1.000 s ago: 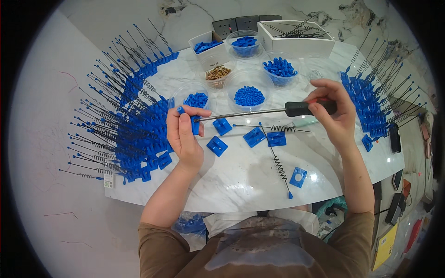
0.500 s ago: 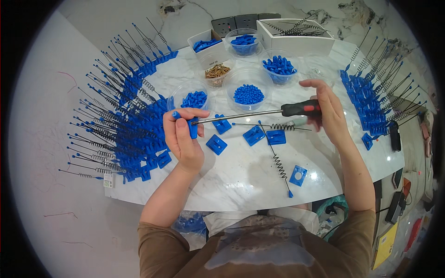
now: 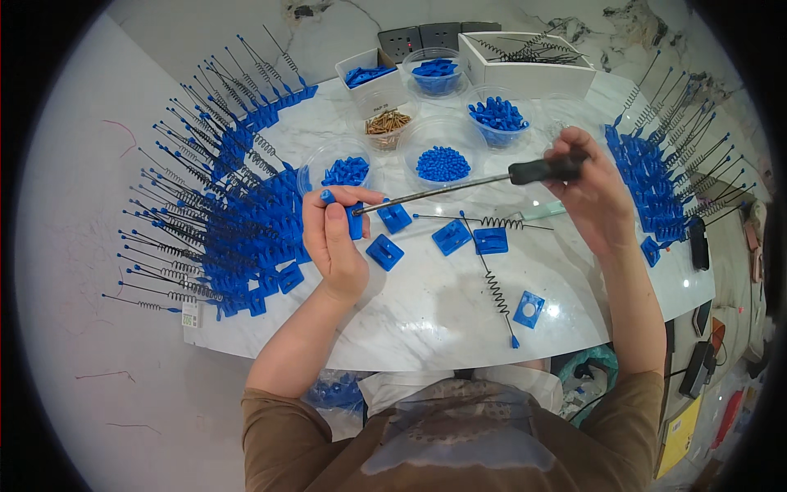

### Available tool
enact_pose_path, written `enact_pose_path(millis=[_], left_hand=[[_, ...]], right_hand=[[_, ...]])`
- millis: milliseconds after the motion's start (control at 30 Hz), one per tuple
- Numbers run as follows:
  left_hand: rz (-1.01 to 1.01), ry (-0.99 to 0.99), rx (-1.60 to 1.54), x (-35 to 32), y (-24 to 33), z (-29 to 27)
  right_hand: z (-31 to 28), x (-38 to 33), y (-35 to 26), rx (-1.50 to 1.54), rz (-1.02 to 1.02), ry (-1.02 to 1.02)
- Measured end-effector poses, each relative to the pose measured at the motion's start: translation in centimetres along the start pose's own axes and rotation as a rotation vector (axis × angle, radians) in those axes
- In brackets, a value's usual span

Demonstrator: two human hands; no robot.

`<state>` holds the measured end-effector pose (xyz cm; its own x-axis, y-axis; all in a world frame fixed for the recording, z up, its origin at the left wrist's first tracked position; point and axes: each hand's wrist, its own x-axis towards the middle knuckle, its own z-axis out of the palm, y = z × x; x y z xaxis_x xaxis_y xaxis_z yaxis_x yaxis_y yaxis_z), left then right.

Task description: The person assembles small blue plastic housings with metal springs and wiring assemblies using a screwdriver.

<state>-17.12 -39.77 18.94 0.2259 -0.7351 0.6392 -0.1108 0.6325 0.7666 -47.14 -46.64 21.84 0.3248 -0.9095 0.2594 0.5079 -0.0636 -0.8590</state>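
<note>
My left hand [image 3: 338, 250] grips a small blue plastic base [image 3: 356, 223] with a peg sticking out past the fingers. Against a screw on that base rests the tip of a long screwdriver [image 3: 443, 193]. The black handle of the screwdriver is in my right hand [image 3: 597, 193], its fingers wrapped around it. Below the shaft lie several square blue bases [image 3: 385, 252] and two black coil-spring wires [image 3: 497, 295] with blue ends. Another blue base [image 3: 529, 310], showing a pale round spot, lies nearer the front edge.
Many assembled blue pieces with spring wires crowd the left [image 3: 246, 221] and right [image 3: 648, 180] of the marble table [image 3: 410, 320]. At the back stand clear tubs of blue parts [image 3: 443, 164], a tub of brass-coloured screws [image 3: 387, 123] and a white box of wires [image 3: 529, 78].
My right hand has closed around the screwdriver handle, where its fingers were spread before. The handle end has risen a little, tilting the shaft more. My left hand has shifted slightly right.
</note>
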Motion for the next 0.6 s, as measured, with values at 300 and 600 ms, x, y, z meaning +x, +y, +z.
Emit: enact_pose_path(millis=[300,600], left_hand=[[0.056,-0.022,0.001,0.1,-0.2,0.0],[0.034,-0.009,0.012,0.4,0.2,0.1]], right_hand=[[2.4,0.0,-0.5,-0.174,0.143,0.211],[1.0,-0.1,-0.4,-0.578,-0.045,0.133]])
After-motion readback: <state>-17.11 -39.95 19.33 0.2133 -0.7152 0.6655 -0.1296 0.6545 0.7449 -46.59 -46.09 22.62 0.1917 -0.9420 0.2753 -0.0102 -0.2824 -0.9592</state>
